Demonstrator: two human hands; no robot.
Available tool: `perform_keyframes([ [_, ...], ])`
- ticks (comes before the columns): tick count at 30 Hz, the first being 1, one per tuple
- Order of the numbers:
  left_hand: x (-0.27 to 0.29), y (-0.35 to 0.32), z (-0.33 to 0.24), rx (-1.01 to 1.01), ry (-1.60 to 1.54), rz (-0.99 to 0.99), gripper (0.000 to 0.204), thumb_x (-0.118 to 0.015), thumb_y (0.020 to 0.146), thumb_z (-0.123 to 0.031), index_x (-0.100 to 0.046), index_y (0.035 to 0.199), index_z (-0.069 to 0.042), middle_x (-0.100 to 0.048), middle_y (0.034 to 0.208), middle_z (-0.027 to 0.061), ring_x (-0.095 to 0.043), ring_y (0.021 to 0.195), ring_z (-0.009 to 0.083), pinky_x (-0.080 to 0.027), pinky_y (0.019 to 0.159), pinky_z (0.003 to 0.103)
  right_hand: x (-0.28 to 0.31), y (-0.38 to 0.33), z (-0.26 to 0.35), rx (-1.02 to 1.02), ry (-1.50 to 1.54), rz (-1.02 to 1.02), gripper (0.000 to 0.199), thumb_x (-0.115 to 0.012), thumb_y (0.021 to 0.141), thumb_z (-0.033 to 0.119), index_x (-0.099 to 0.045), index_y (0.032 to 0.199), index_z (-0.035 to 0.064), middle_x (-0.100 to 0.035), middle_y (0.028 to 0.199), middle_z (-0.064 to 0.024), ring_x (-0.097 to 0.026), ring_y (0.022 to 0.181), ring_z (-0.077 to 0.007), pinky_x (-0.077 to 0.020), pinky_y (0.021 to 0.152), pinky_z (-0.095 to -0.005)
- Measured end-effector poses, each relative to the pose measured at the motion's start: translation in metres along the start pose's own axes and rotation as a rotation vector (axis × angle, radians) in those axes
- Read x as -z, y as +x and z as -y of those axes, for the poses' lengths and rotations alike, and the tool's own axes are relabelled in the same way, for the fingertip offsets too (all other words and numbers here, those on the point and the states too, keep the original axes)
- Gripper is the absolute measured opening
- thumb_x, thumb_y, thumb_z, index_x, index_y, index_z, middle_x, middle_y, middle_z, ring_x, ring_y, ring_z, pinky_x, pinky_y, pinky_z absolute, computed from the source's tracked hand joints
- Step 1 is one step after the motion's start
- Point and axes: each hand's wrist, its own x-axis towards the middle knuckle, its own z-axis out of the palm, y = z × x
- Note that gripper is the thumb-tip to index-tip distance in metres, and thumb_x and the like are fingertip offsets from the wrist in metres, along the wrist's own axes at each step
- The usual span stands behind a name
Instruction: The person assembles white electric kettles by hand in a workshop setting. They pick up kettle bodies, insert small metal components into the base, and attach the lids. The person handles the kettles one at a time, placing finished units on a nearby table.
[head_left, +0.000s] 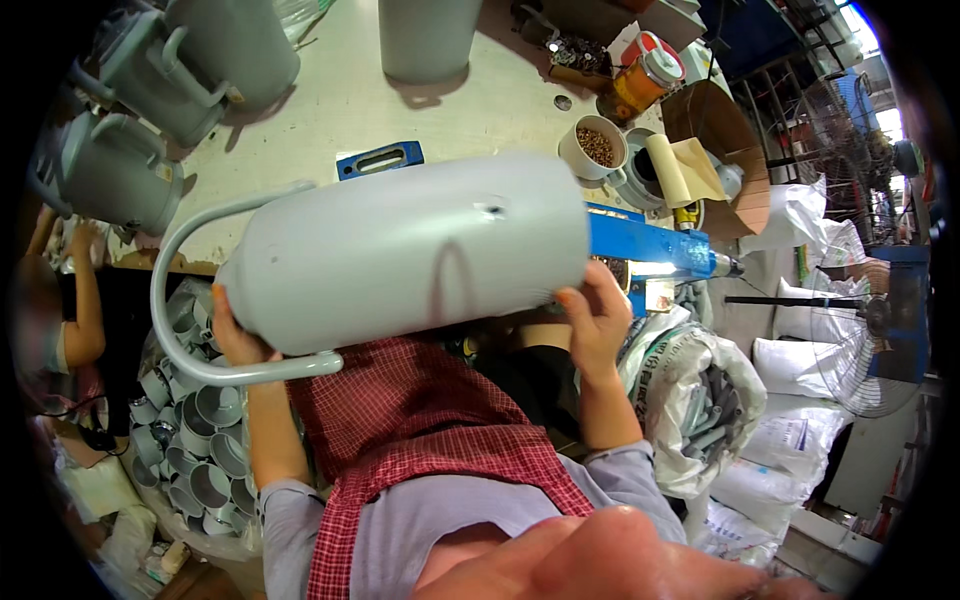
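Observation:
A large grey cylindrical container [360,265] lies on its side between my hands, above the table's near edge. Its curved grey carrying handle [165,290] loops out around the left end. A small hole shows in the upper side wall. My left hand [238,335] grips the narrower left end from below, its fingers partly hidden behind the container and handle. My right hand [597,315] is closed on the lower rim at the right end. Just beyond that end stands a blue fixture [650,245] with a lit spot, partly covered by the container.
Several grey jugs [150,75] stand at the left, and a grey cylinder [428,40] at the far side. A cup of small brass-coloured parts [597,148] is right of a blue slotted piece [380,160]. Sacks flank me, one holding grey tubes [705,410]. Another person's arm [85,300] shows left.

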Motion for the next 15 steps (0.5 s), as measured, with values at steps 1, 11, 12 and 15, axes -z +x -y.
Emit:
perform_keyframes([
  [1,-0.018,0.001,0.008,-0.023,0.016,0.01,0.048,-0.046,0.101,-0.041,-0.058,0.123,-0.001,-0.065,0.114,0.0132,-0.064,0.104,0.0237,-0.053,0.089,0.038,0.013,-0.005,-0.002,-0.094,-0.02,-0.052,0.015,-0.068,0.083,-0.001,-0.063,0.098,-0.0034,-0.061,0.089,-0.0048,-0.055,0.079,-0.0115,-0.0464,0.072,-0.0252],
  [11,-0.141,-0.03,0.086,-0.103,0.148,0.55,0.05,-0.076,0.084,-0.044,-0.063,0.1,0.001,-0.066,0.085,0.0031,-0.06,0.075,0.009,-0.049,0.067,0.023,0.115,-0.015,-0.077,-0.037,0.405,-0.456,0.029,-0.059,0.099,0.015,-0.055,0.123,0.0,-0.061,0.111,-0.0048,-0.058,0.099,-0.0143,-0.0442,0.091,-0.031],
  [12,-0.145,-0.03,0.088,-0.093,0.137,0.561,0.049,-0.076,0.084,-0.043,-0.063,0.101,0.001,-0.066,0.085,0.0035,-0.06,0.075,0.0089,-0.049,0.066,0.023,0.12,-0.013,-0.079,-0.031,0.405,-0.453,0.029,-0.058,0.099,0.015,-0.055,0.123,-0.0001,-0.061,0.111,-0.005,-0.058,0.1,-0.0144,-0.0442,0.091,-0.0311],
  [15,-0.152,-0.032,0.097,-0.124,0.157,0.556,0.051,-0.077,0.083,-0.044,-0.063,0.102,0.002,-0.066,0.083,0.004,-0.061,0.072,0.0091,-0.05,0.065,0.024,0.126,-0.013,-0.081,-0.025,0.392,-0.46,0.03,-0.058,0.099,0.013,-0.055,0.125,-0.0009,-0.062,0.114,-0.0059,-0.058,0.103,-0.0153,-0.0442,0.094,-0.0323],
])
